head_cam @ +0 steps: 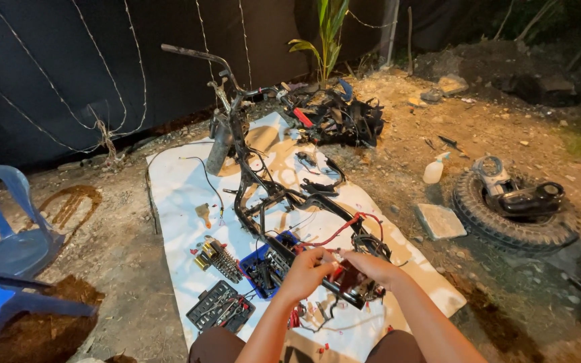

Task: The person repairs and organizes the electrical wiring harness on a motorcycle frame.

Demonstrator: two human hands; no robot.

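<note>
A white sheet (183,202) lies spread over the dirt ground, carrying a stripped black scooter frame (263,181) whose rear end reaches the hands. A knobby tyre (506,222) sits well apart to the right, a blue plastic chair (15,235) to the left. Near the hands are a blue tray of parts (267,265), a socket set case (220,308) and a rack of sockets (222,259). The left hand (307,269) and right hand (371,265) both pinch a small red-and-black part (341,274) on the frame's rear, wires around it.
</note>
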